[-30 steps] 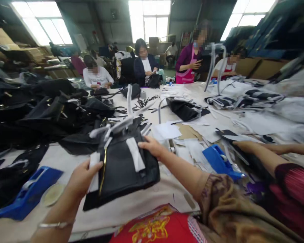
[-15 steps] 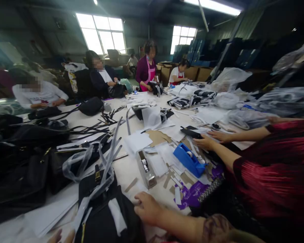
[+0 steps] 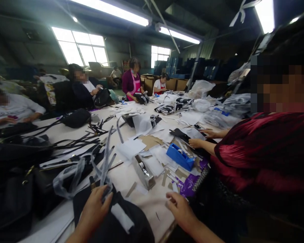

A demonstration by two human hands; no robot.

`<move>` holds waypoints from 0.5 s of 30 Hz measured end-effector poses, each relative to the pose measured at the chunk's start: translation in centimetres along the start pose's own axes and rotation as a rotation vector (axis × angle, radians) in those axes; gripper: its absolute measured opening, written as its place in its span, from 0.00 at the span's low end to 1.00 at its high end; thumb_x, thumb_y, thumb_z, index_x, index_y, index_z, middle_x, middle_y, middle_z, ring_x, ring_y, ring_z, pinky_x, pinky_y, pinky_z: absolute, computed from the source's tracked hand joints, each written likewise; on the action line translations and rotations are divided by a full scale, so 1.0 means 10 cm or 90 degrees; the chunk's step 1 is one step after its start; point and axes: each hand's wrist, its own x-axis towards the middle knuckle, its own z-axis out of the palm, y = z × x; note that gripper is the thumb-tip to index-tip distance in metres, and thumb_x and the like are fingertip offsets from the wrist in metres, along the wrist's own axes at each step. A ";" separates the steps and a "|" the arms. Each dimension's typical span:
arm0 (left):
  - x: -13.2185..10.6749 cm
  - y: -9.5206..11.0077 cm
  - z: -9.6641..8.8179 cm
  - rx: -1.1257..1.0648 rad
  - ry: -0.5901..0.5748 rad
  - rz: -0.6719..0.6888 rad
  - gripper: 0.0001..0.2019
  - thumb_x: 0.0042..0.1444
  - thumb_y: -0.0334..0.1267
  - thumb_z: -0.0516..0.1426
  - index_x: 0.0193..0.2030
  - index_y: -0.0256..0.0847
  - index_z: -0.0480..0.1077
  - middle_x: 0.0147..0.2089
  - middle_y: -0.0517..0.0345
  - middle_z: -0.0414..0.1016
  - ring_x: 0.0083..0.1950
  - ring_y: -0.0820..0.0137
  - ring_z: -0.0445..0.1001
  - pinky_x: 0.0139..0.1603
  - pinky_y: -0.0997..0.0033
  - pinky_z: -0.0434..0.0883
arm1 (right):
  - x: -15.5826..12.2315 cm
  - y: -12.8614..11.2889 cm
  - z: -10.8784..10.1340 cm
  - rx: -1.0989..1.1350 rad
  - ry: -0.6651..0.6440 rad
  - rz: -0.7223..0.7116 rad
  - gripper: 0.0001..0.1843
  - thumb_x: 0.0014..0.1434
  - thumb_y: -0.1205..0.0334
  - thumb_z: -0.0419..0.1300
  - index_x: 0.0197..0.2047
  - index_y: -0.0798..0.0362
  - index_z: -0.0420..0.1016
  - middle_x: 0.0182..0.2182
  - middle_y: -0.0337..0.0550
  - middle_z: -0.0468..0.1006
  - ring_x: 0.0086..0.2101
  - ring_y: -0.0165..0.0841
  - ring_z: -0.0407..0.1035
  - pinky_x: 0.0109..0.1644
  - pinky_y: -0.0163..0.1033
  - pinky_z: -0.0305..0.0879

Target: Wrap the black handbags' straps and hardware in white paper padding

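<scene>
A black bag [image 3: 131,216] lies on the table in front of me, with a piece of white paper [image 3: 122,217] on it. At its top, my left hand [image 3: 97,204] is closed around the base of a strap wrapped in clear plastic [image 3: 106,158]; the fingertips are partly hidden. To the right of the bag, my right hand [image 3: 181,211] hovers at the table edge, fingers loosely bent and apart, holding nothing. Beyond it stand a grey tape dispenser [image 3: 145,175] and a blue tape dispenser [image 3: 179,157].
More black bags [image 3: 10,189] are piled at left, beside black straps [image 3: 78,140]. Purple plastic [image 3: 188,184] and cardboard scraps lie by the right edge. A co-worker in a red top [image 3: 263,152] handles a black piece [image 3: 181,135] close by; several people work farther off.
My left hand has come up from the bottom edge onto the bag's strap. My right hand has left the bag's side and moved right. The view has turned right.
</scene>
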 end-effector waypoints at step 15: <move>2.00 -0.14 0.98 -0.018 -0.046 -0.316 0.32 0.54 0.52 0.57 0.56 0.25 0.68 0.59 0.28 0.69 0.62 0.48 0.69 0.62 0.57 0.64 | 3.87 -0.24 -0.09 -0.141 0.188 -0.103 0.34 0.54 0.52 0.60 0.60 0.64 0.67 0.55 0.63 0.71 0.55 0.48 0.66 0.60 0.47 0.60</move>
